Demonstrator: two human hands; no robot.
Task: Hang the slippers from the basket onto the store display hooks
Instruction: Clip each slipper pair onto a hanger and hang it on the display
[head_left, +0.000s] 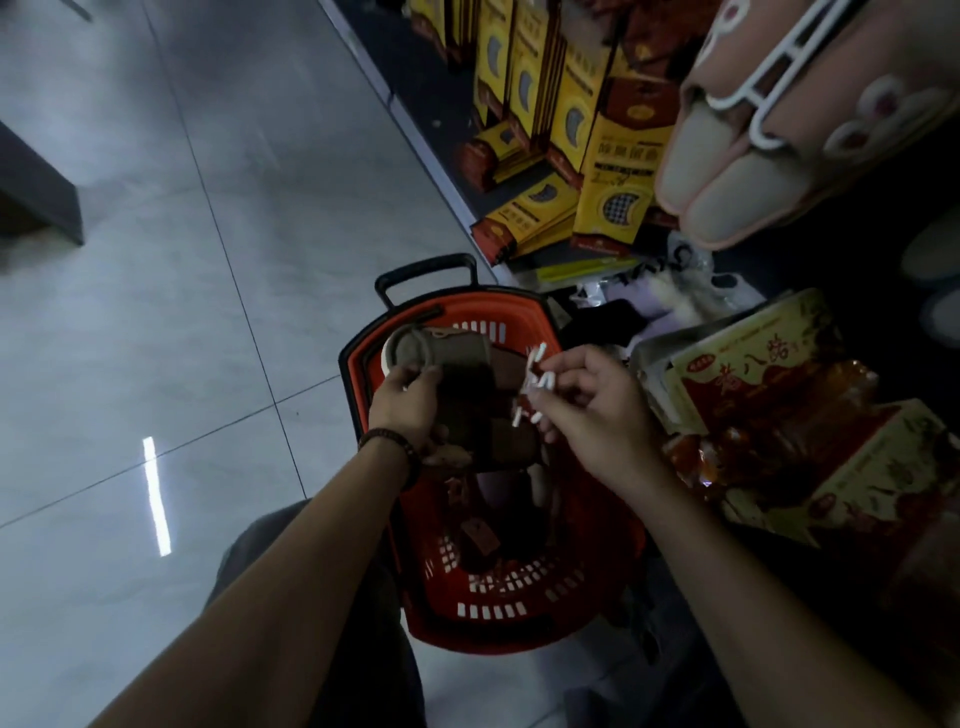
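Note:
A pair of brown slippers is held above the orange basket. My left hand grips the pair from the left side. My right hand pinches the white plastic hanger at the pair's right edge. Inside the basket lie more dark items, one with a tag. At the top right a pink pair of slippers hangs on its own white hanger. The hook that carries it is out of view.
The basket stands on grey floor tiles, with its black pull handle at the far end. Yellow and red boxes fill the low shelf behind it. Red and gold packages lie to the right. A dark fixture stands at the left.

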